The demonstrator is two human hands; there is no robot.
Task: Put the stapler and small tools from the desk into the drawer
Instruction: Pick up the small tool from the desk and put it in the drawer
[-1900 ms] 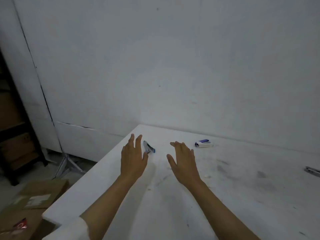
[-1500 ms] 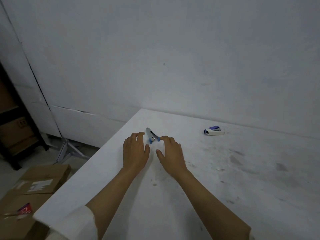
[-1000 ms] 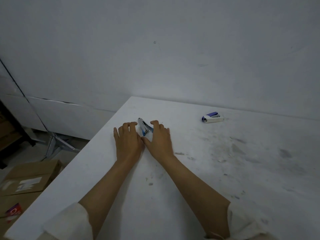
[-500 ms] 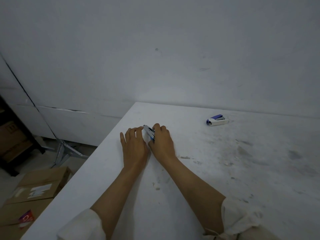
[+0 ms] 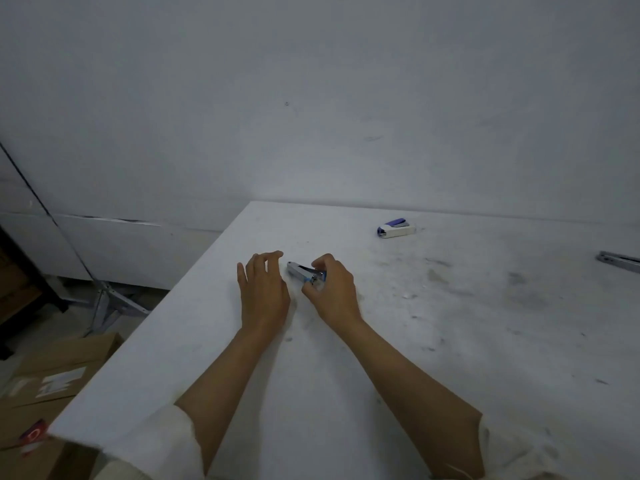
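Observation:
A small silver and blue stapler (image 5: 302, 271) lies on the white desk (image 5: 415, 341) near its far left corner. My right hand (image 5: 332, 292) curls around the stapler's near end, thumb and fingers pinching it. My left hand (image 5: 263, 289) hovers just left of it, fingers apart and slightly bent, holding nothing. A second stapler, white and purple (image 5: 396, 228), rests farther back near the wall. A flat metal tool (image 5: 620, 262) pokes in at the right edge of the desk. No drawer is in view.
A white wall runs right behind the desk. Cardboard boxes (image 5: 52, 386) sit on the floor at lower left, beside a metal stand's legs (image 5: 107, 303) and a dark shelf at the far left edge.
Both hands came together around the silver stapler. My right hand has now closed on it, and my left hand has drawn slightly off to the left.

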